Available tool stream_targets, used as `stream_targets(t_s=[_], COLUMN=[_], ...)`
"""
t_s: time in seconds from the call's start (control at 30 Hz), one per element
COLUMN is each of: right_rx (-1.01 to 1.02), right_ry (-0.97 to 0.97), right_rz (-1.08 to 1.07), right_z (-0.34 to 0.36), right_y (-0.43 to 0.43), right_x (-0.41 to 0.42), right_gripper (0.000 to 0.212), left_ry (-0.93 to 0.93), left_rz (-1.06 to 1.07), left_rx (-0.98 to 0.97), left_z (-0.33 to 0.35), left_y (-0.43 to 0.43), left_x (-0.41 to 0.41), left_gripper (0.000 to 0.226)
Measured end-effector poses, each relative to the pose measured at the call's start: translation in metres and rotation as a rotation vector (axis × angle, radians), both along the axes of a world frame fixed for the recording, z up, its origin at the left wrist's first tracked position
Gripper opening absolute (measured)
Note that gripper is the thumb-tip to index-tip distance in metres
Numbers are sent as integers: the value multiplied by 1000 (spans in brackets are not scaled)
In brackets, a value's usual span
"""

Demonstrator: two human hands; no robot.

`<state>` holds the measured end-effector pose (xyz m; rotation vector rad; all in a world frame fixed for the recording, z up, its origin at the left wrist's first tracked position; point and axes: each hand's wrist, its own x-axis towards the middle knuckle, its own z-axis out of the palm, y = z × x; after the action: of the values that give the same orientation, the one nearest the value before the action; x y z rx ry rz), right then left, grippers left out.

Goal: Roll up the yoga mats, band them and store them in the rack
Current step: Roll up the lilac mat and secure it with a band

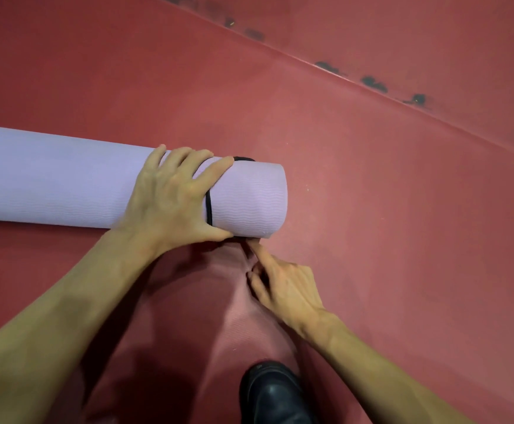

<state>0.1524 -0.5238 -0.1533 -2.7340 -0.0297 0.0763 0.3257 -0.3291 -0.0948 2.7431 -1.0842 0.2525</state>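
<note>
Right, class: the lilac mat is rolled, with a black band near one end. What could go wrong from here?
The black band sits close to the end of the lilac yoga mat, so it may slip off, loosening the roll. If the left hand lets go, the mat could spring open. The right hand has a finger by the band under the roll; it might get pinched.

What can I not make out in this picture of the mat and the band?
Head view:
- Mat: left end cut off by the frame edge.
- Band: partly hidden by the left hand and under the mat.
- Right hand: whether it pinches the band, hidden below the mat.
- Shoe: cut off by the bottom edge.
- Rack: not in view.
</note>
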Motion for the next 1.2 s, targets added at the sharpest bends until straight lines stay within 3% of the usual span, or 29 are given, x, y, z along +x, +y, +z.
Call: stream_targets(t_s=[0.1, 0.23, 0.33, 0.43, 0.5, 0.7, 0.87, 1.1, 1.2], right_rx=[19, -37, -14, 100, 72, -133, -154, -79, -67], right_ry=[-51, -155, -163, -3, 4, -491, -612, -843, -840], right_rz=[-15, -13, 5, 37, 69, 85, 125, -82, -117], right_z=[1, 0, 1, -2, -5, -1, 5, 25, 24], right_y=[4, 3, -4, -7, -3, 4, -9, -23, -22], right_x=[-1, 6, 9, 17, 22, 20, 33, 61, 64], right_gripper=[50, 28, 37, 45, 49, 48, 41, 7, 6], left_ry=[43, 39, 23, 40, 41, 93, 143, 152, 162], left_rz=[-16, -51, -85, -114, -119, -95, -74, 19, 28], left_rx=[163, 297, 282, 257, 222, 181, 191, 202, 189], left_z=[1, 2, 2, 4, 5, 11, 31, 60, 48], left_y=[5, 8, 5, 4, 4, -1, -5, -25, -26], left_x=[-9, -9, 5, 18, 20, 30, 36, 35, 34], left_gripper=[134, 147, 141, 137, 134, 130, 130, 131, 131])
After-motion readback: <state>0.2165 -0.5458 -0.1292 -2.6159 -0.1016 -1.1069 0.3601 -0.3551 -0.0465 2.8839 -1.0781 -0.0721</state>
